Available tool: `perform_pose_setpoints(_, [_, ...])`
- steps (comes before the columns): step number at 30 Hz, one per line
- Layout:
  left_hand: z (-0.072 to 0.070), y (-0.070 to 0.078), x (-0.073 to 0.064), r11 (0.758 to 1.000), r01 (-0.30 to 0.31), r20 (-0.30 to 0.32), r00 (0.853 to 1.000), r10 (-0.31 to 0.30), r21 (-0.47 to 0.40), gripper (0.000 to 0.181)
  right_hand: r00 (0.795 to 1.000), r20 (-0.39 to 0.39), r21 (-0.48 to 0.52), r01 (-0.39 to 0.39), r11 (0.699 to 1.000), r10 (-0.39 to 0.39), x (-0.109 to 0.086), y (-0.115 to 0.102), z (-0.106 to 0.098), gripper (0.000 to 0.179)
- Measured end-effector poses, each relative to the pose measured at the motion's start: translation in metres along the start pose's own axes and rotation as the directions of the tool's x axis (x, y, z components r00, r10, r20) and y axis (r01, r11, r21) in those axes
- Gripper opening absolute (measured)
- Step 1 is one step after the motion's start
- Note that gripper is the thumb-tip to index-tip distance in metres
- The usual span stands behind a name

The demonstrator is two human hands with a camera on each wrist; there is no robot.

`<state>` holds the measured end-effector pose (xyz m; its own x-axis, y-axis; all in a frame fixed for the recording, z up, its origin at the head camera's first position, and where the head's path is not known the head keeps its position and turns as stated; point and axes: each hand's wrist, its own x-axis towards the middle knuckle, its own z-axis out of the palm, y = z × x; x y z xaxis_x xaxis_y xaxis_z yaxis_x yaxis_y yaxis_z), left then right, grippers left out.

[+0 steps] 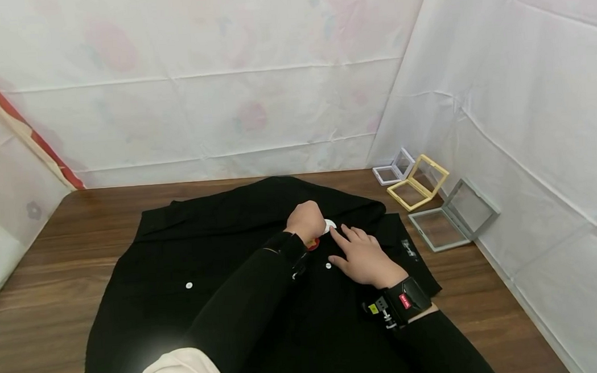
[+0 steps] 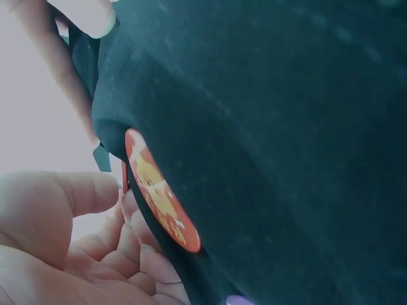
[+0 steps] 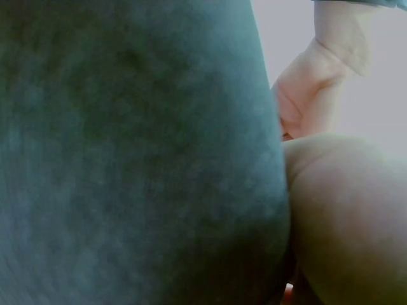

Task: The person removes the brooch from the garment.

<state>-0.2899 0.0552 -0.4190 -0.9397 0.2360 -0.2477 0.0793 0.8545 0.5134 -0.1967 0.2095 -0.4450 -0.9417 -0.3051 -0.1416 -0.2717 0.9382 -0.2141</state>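
A black garment (image 1: 157,309) lies spread over the table. On it a red badge with a yellow picture (image 2: 162,194) shows beside my left hand (image 1: 307,220). That hand (image 2: 95,254) is curled, thumb and fingers pinching a thin, red-edged round badge (image 2: 124,175) seen edge-on at the cloth. In the head view a white disc (image 1: 329,225) sits at its fingertips. My right hand (image 1: 363,258) rests on the garment with loosely straight fingers, index fingertip right at the disc. In the right wrist view dark cloth (image 3: 140,152) hides much of that work.
Two small white discs (image 1: 189,285) (image 1: 328,265) lie on the garment, and a white print (image 1: 409,250) marks its right part. At the back right stand three hinged frames: white (image 1: 387,175), yellow (image 1: 407,195) and grey (image 1: 441,229). White sheets (image 1: 222,117) wall the table.
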Motion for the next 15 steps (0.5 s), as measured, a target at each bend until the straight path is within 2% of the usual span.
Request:
perform_pose_setpoints(6, [-0.005, -0.005, -0.003, 1.0, 0.019, 0.003, 1.0, -0.019, 0.008, 0.016, 1.0, -0.001, -0.002, -0.007, 1.0, 0.007, 0.001, 0.001, 0.001, 0.074])
perform_pose_setpoints(15, [-0.01, -0.013, 0.0, 1.0, -0.005, 0.054, 0.999, 0.004, 0.006, 0.028, 1.0, -0.011, 0.003, -0.001, 1.0, 0.001, -0.001, -0.001, 0.0, 0.073])
